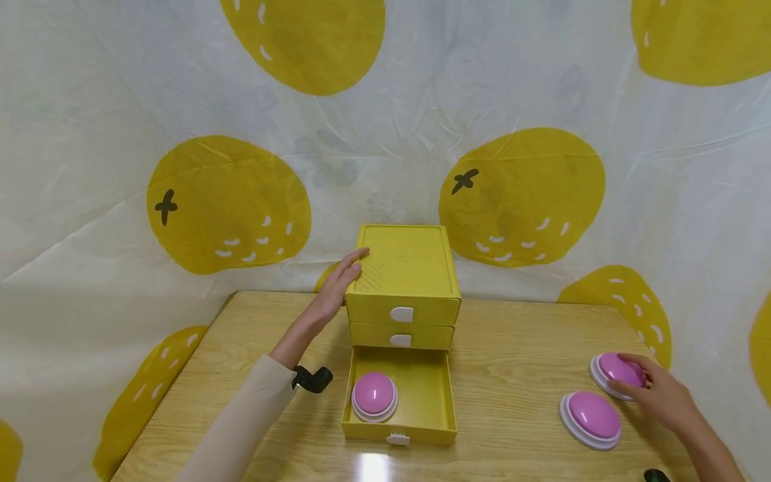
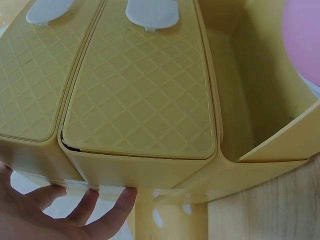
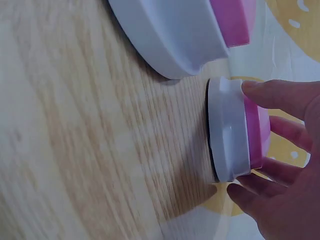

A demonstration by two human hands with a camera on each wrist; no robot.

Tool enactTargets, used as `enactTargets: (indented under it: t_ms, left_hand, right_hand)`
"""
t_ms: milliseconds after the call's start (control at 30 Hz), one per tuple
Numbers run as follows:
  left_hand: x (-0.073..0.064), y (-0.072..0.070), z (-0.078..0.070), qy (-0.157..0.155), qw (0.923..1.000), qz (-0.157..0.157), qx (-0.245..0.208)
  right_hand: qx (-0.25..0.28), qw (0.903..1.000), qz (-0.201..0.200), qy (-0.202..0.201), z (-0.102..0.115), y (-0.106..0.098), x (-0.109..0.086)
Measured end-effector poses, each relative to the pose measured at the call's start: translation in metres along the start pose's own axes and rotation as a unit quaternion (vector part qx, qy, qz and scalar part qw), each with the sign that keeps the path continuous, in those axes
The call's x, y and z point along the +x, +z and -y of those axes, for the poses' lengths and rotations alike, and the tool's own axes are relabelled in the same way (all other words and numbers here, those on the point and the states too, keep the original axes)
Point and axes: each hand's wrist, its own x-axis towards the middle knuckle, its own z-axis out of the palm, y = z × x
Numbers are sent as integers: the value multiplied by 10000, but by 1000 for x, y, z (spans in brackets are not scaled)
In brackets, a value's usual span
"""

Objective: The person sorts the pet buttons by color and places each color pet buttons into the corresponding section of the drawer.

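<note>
A yellow drawer unit [image 1: 403, 261] stands in the middle of the table, its bottom drawer [image 1: 430, 402] pulled out. Inside that drawer, on the left, lies a pink push button [image 1: 374, 393] with a white base. My left hand [image 1: 336, 288] rests against the unit's left side, thumb over the top edge; its fingertips [image 2: 127, 196] touch the side wall in the left wrist view. At the right, my right hand [image 1: 659, 395] holds the far pink push button [image 1: 617, 370], thumb on one side and fingers round the other. A nearer pink push button [image 1: 593, 416] lies beside it.
The wooden table [image 1: 512, 361] carries everything. A white curtain with large yellow fruit prints [image 1: 524, 194] hangs close behind and at the sides. White tab handles [image 1: 401, 314] stick out from the drawer fronts.
</note>
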Motion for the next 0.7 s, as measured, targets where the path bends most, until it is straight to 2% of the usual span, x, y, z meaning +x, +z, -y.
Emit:
enactTargets:
  t_ms: [367,700]
  left_hand:
    - [0,0,-3,15,9999,78,-86]
    - [0,-1,-3,-23,10000,37,6]
  right_hand:
    - [56,9995,-275,109,-4,2,5]
    - [146,9987,-303,370,-4,6,10]
